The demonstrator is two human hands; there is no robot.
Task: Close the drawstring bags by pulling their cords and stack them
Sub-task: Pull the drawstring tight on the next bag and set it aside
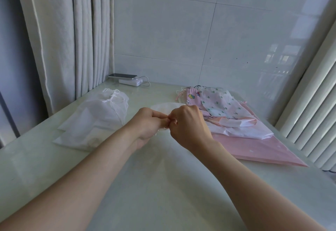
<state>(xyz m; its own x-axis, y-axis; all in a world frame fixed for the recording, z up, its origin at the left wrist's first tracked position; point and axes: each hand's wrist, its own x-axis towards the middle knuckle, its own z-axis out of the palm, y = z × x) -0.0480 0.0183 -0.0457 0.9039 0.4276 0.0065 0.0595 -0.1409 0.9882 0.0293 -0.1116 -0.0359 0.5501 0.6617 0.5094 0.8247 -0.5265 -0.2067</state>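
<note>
A thin white drawstring bag (164, 107) lies on the pale table between my hands, mostly hidden behind them. My left hand (147, 123) and my right hand (189, 123) meet over its near edge, fingers curled and pinching the bag's top or cord where they touch. To the left lies a stack of white mesh drawstring bags (98, 118) with gathered tops. To the right sits a pile of printed and pink drawstring bags (223, 109), spread loosely.
A phone (122, 76) rests on a white power bank (130, 81) with a cable at the back left corner. Curtains hang at the left, a tiled wall stands behind, and white slats (312, 114) run along the right. A pink plastic sheet (258, 149) lies under the right pile.
</note>
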